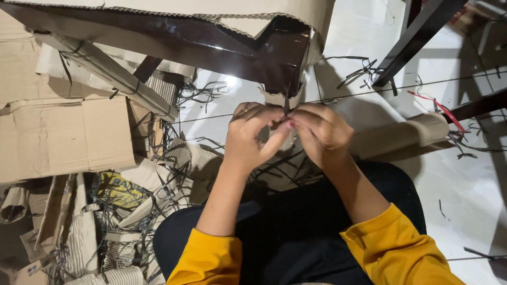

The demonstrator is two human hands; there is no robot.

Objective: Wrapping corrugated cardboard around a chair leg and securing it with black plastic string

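Observation:
My left hand (252,134) and my right hand (321,132) meet in front of me, fingertips pinched together on a thin black strap (287,103) that runs up to a dark glossy furniture leg (274,58). The leg's lower end is wrapped in corrugated cardboard (281,99), and part of that wrap is hidden behind my fingers. Both arms wear yellow sleeves, and my dark trousers fill the bottom of the view.
Flat cardboard sheets (63,132) and torn corrugated pieces lie at the left among tangled black straps (158,200). A cardboard-wrapped roll (406,138) lies at the right on the white floor. Dark furniture legs (417,37) cross the upper right, with a red strip (441,110).

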